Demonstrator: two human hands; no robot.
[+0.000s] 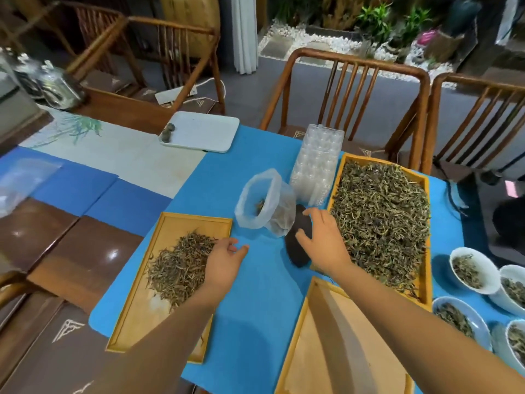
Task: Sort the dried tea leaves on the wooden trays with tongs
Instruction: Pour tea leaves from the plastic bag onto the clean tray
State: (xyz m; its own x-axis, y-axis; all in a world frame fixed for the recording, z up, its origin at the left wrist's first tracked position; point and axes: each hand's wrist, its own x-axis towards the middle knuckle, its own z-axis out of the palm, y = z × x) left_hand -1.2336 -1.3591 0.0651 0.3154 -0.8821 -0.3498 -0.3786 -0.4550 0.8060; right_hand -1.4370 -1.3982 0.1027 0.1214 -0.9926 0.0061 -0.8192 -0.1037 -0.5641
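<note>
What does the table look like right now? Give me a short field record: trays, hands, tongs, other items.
left tray: wooden tray holding a pile of thin brown tea leaves
right tray: long wooden tray heaped with greenish tea leaves
near tray: bare wooden tray, no leaves visible
left hand: left hand open, at the brown pile's edge
right hand: right hand open, over a dark oval object
tongs: none visible
other: clear plastic bag; white bowls of leaves

free: bare blue cloth (255, 294) between wooden trays | blocked ahead: plastic bag (262, 203), dark scoop (297, 245), stacked clear cups (315, 166)
</note>
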